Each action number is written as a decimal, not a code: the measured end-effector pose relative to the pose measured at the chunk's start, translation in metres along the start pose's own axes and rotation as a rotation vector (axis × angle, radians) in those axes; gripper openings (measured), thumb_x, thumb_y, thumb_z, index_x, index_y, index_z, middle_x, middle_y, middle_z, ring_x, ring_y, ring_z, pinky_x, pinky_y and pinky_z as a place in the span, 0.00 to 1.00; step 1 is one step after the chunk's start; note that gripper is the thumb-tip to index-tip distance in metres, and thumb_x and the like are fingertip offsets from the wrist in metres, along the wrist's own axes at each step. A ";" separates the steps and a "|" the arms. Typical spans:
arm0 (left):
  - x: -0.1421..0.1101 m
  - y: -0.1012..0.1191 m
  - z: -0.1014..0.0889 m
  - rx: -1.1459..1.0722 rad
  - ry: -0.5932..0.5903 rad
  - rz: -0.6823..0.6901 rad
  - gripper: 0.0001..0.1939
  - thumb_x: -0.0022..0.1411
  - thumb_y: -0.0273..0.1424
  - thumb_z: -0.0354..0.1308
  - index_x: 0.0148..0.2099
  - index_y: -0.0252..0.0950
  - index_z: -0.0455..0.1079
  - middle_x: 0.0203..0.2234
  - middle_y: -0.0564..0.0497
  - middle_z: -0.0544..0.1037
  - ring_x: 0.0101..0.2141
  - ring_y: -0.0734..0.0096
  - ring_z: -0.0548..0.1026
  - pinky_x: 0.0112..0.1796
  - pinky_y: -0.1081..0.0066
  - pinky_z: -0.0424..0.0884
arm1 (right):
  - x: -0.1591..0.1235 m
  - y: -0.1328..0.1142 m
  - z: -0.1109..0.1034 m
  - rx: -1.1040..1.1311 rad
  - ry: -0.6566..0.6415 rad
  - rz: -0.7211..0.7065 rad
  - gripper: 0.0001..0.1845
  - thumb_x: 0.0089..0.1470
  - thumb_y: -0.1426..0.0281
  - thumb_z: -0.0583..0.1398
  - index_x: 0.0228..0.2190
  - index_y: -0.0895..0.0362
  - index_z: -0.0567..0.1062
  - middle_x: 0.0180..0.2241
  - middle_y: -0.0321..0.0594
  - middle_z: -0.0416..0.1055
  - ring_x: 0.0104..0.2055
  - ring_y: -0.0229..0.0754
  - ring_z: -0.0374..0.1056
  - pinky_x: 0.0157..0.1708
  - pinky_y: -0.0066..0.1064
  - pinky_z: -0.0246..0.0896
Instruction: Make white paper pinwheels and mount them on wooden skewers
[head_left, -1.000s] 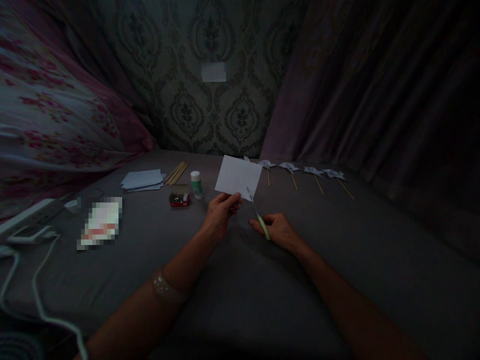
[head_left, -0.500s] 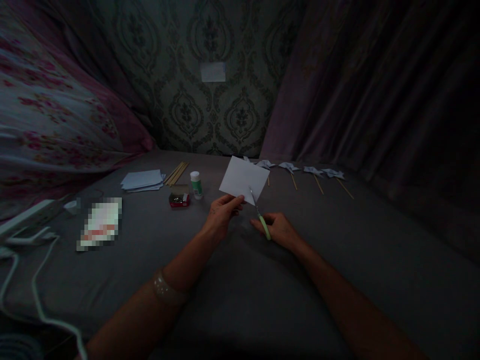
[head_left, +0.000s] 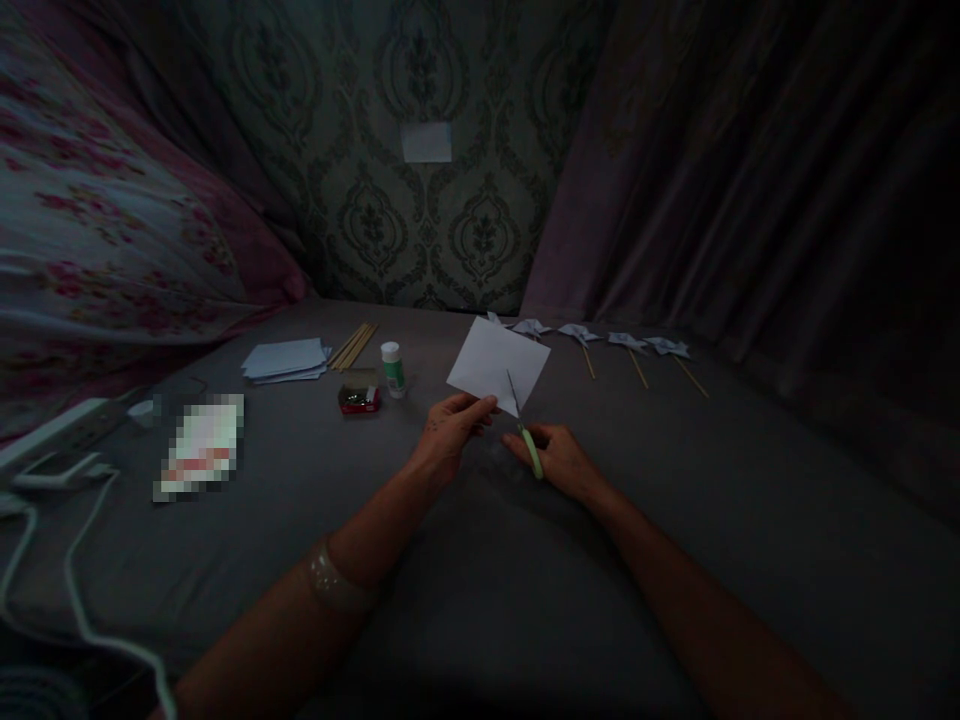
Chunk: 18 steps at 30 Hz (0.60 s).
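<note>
A white square of paper (head_left: pixel 491 362) is pinched at its lower edge by my left hand (head_left: pixel 452 428), thumb on top. My right hand (head_left: pixel 561 460) grips a pair of scissors with light green handles (head_left: pixel 532 452). The scissor blades lie at the paper's lower right corner, pointing in toward its middle. How far they have cut in, I cannot tell. Behind the paper, several white paper pinwheels (head_left: pixel 578 334) on thin sticks lie in a row toward the right.
At the left are a stack of white paper (head_left: pixel 285 360), several wooden sticks (head_left: pixel 354 347), a glue stick (head_left: pixel 392 369) and an open red box (head_left: pixel 359 398) of small metal pieces. A power strip (head_left: pixel 56 435) with white cables and a blurred packet (head_left: pixel 201 448) lie nearer.
My left hand and the paper have shifted slightly right and down. The blades now reach the paper a little farther right; my right hand has barely moved.
</note>
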<state>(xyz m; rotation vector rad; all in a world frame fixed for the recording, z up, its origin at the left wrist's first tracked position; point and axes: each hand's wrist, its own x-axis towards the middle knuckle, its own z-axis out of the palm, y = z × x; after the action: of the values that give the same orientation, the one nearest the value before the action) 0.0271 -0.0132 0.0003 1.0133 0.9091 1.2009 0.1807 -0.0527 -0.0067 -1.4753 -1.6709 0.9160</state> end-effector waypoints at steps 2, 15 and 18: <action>0.000 0.000 0.000 -0.003 0.007 -0.002 0.11 0.43 0.35 0.68 0.23 0.33 0.73 0.22 0.49 0.74 0.23 0.76 0.66 0.26 0.73 0.60 | 0.000 0.000 0.000 -0.007 0.000 0.014 0.22 0.45 0.53 0.58 0.16 0.58 0.66 0.17 0.32 0.59 0.21 0.33 0.54 0.21 0.26 0.48; 0.000 0.001 0.000 -0.027 0.001 -0.011 0.10 0.43 0.34 0.68 0.23 0.33 0.73 0.21 0.51 0.73 0.23 0.78 0.65 0.26 0.74 0.59 | -0.001 -0.003 0.002 0.026 0.047 0.082 0.21 0.42 0.54 0.59 0.14 0.58 0.66 0.15 0.32 0.60 0.19 0.32 0.53 0.19 0.26 0.47; 0.001 0.001 0.000 -0.041 -0.002 -0.012 0.10 0.42 0.35 0.68 0.23 0.33 0.73 0.21 0.51 0.73 0.22 0.78 0.65 0.25 0.74 0.59 | 0.000 -0.003 0.002 0.032 0.045 0.075 0.21 0.42 0.54 0.59 0.14 0.58 0.67 0.15 0.32 0.60 0.19 0.32 0.53 0.19 0.25 0.47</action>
<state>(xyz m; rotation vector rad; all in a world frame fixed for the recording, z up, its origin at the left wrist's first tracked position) 0.0269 -0.0125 0.0012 0.9753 0.8847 1.2036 0.1774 -0.0530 -0.0054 -1.5349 -1.5706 0.9383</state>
